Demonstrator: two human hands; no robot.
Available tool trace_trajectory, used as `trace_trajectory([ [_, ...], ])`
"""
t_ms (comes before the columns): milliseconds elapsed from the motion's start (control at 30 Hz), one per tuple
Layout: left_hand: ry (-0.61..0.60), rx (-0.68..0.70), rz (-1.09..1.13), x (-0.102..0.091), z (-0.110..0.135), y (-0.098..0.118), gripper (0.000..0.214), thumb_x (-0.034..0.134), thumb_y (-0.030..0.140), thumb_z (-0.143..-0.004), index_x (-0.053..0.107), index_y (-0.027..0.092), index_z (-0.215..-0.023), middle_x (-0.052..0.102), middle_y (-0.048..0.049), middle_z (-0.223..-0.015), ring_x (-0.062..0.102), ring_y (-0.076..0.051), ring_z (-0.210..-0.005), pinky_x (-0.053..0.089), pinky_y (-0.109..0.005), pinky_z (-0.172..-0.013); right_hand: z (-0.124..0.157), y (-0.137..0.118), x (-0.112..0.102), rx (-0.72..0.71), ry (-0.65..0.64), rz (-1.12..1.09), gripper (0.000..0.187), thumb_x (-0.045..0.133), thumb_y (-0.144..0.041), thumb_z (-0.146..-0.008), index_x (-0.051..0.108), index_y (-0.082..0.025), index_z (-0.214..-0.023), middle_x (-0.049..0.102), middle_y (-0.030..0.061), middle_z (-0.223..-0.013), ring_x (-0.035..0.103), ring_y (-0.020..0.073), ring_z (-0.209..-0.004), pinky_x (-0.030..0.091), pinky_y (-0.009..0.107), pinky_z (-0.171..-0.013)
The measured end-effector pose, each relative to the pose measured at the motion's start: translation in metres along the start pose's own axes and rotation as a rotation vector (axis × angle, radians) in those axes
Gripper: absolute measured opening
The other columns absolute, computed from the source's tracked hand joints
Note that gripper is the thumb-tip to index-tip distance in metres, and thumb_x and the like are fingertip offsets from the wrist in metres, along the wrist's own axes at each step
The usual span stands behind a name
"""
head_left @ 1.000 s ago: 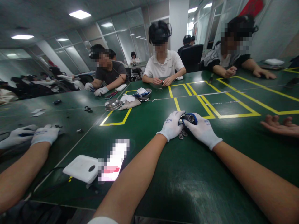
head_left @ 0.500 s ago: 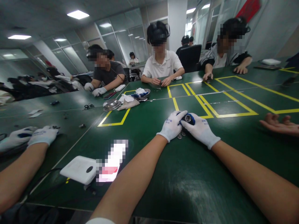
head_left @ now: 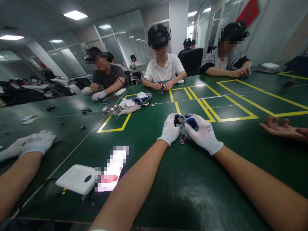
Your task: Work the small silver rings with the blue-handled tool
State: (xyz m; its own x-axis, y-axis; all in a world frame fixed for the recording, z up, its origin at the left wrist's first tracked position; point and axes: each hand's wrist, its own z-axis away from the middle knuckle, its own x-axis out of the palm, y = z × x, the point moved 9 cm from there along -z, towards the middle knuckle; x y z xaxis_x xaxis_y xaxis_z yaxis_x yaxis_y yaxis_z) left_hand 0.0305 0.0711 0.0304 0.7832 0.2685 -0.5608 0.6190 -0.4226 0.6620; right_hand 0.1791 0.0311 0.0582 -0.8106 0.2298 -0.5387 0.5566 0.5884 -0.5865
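Note:
My left hand (head_left: 168,129), in a white glove with a blue palm, is closed around a short black cylinder (head_left: 181,119). The cylinder's round metal-rimmed end faces up toward me. At its right side is my right hand (head_left: 201,131), gloved the same way. Its thumb and fingertips come together by the rim, leaving a gap with blue palm behind them. Whether they pinch a small part there is too small to tell. Just below, several small round metal pieces (head_left: 182,139) lie on the green table (head_left: 192,192).
A white power bank (head_left: 75,179) and a lit phone (head_left: 114,168) lie left of my forearm. Ahead are a metal lid (head_left: 112,110) and a dish (head_left: 147,98) with cloths. A neighbour's gloved hand (head_left: 39,141) rests left; a bare hand (head_left: 280,127) lies right. Co-workers sit opposite.
The cylinder's end has shifted left and now sits in my left hand. My right fingers have come off its body to its rim. Across the table, the co-worker at right has brought both hands together.

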Motion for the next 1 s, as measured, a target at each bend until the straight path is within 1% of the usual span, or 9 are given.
trace_trajectory([
  [100,0.011,0.019,-0.020,-0.001,0.000,0.002,0.033,0.066,0.013,-0.080,0.060,0.019,-0.112,0.065,-0.0079,-0.112,0.062,-0.022,-0.107,0.053,-0.037,-0.099,0.003,-0.014,0.001,-0.079,-0.011,-0.001,0.029,0.057,-0.036,-0.095,0.069,-0.020,-0.117,0.073,0.0115,-0.121,0.069,0.0279,-0.112,0.053,0.042,-0.101],
  [167,0.015,0.050,-0.023,-0.001,0.001,0.005,0.036,0.065,0.010,-0.079,0.062,0.019,-0.113,0.064,-0.0083,-0.114,0.061,-0.022,-0.109,0.052,-0.036,-0.101,0.005,-0.019,0.004,-0.106,-0.028,0.006,0.030,0.057,-0.036,-0.095,0.070,-0.020,-0.117,0.074,0.0111,-0.120,0.070,0.0279,-0.113,0.053,0.042,-0.102],
  [400,-0.061,0.067,-0.036,0.005,0.002,0.007,0.038,0.060,0.009,-0.081,0.068,0.018,-0.116,0.061,-0.0086,-0.114,0.062,-0.020,-0.105,0.053,-0.033,-0.098,0.006,-0.012,0.011,-0.086,-0.074,0.014,0.033,0.058,-0.037,-0.095,0.071,-0.020,-0.120,0.075,0.0103,-0.120,0.071,0.0275,-0.111,0.054,0.041,-0.102],
  [567,-0.050,0.064,-0.038,0.003,0.000,0.006,0.038,0.060,0.007,-0.081,0.068,0.018,-0.116,0.062,-0.0089,-0.116,0.062,-0.021,-0.109,0.052,-0.034,-0.101,0.004,-0.011,0.008,-0.063,-0.061,0.054,0.030,0.057,-0.038,-0.096,0.073,-0.020,-0.114,0.076,0.0101,-0.115,0.072,0.0276,-0.107,0.055,0.041,-0.098],
  [667,-0.039,0.049,-0.028,0.002,0.000,0.005,0.038,0.061,0.007,-0.081,0.068,0.017,-0.116,0.063,-0.0090,-0.116,0.062,-0.021,-0.110,0.052,-0.035,-0.102,0.004,-0.012,0.006,-0.065,-0.038,0.054,0.032,0.056,-0.037,-0.096,0.072,-0.019,-0.117,0.075,0.0111,-0.117,0.071,0.0276,-0.109,0.055,0.041,-0.099],
  [800,-0.063,0.051,-0.052,0.005,0.000,0.005,0.039,0.061,0.006,-0.080,0.068,0.018,-0.116,0.063,-0.0087,-0.117,0.062,-0.022,-0.110,0.052,-0.035,-0.102,0.006,-0.014,0.010,-0.086,-0.070,0.032,0.034,0.058,-0.036,-0.096,0.070,-0.020,-0.123,0.074,0.0106,-0.123,0.070,0.0277,-0.113,0.054,0.041,-0.102],
  [933,-0.060,0.054,-0.047,0.004,0.000,0.003,0.037,0.062,0.007,-0.080,0.069,0.018,-0.115,0.064,-0.0090,-0.116,0.063,-0.022,-0.108,0.053,-0.034,-0.100,0.006,-0.013,0.014,-0.072,-0.113,0.046,0.031,0.057,-0.037,-0.096,0.072,-0.021,-0.119,0.075,0.0105,-0.119,0.072,0.0280,-0.108,0.055,0.041,-0.099],
  [1000,-0.049,0.044,-0.043,0.003,0.000,0.001,0.035,0.063,0.009,-0.081,0.069,0.018,-0.115,0.064,-0.0088,-0.116,0.063,-0.022,-0.108,0.052,-0.034,-0.102,0.006,-0.013,0.013,-0.065,-0.109,0.047,0.032,0.056,-0.037,-0.097,0.072,-0.020,-0.118,0.074,0.0110,-0.120,0.071,0.0283,-0.110,0.054,0.041,-0.100],
])
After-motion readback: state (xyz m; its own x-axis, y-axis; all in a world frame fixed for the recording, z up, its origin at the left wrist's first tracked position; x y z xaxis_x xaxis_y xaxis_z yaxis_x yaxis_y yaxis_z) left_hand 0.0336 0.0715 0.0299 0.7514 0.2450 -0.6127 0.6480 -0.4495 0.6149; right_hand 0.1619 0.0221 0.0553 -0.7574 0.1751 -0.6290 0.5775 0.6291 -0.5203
